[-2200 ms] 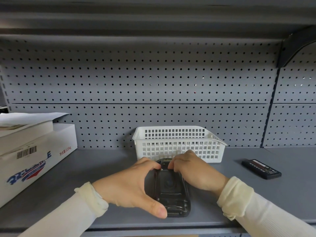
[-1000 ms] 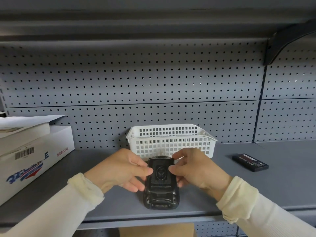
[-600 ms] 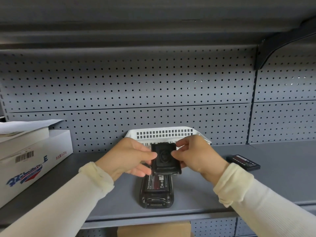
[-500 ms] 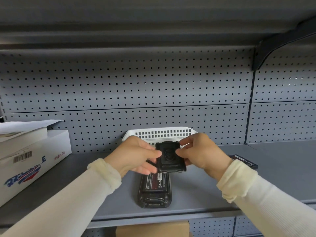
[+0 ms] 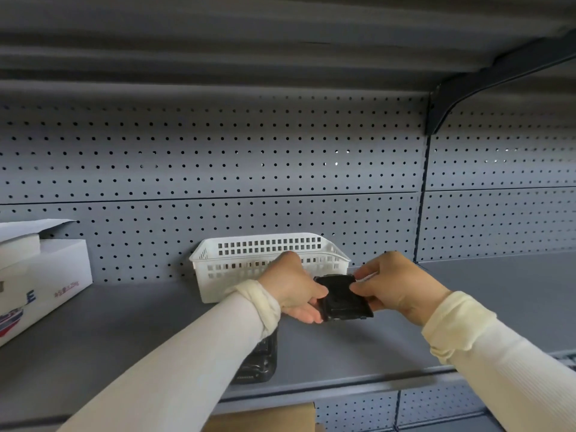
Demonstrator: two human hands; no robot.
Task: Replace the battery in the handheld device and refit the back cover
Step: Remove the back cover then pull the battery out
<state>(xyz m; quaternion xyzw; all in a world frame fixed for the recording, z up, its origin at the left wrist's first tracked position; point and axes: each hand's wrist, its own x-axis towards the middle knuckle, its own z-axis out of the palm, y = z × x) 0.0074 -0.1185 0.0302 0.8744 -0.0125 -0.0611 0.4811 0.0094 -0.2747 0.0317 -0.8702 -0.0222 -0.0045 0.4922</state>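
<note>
The black back cover (image 5: 343, 299) is off the device and held in the air above the shelf. My left hand (image 5: 291, 288) grips its left edge and my right hand (image 5: 396, 286) grips its right edge. The black handheld device (image 5: 260, 361) lies on the grey shelf below, mostly hidden behind my left forearm, so only its near end shows. The spare battery that lay on the shelf to the right is hidden behind my right hand.
A white perforated basket (image 5: 218, 266) stands against the pegboard just behind my hands. White cardboard boxes (image 5: 40, 275) sit at the left. The shelf's front edge (image 5: 374, 385) runs below, with a brown box (image 5: 265, 419) underneath it.
Both hands lifted the back cover off the device and carried it up and to the right. The device stayed on the shelf with its battery bay exposed.
</note>
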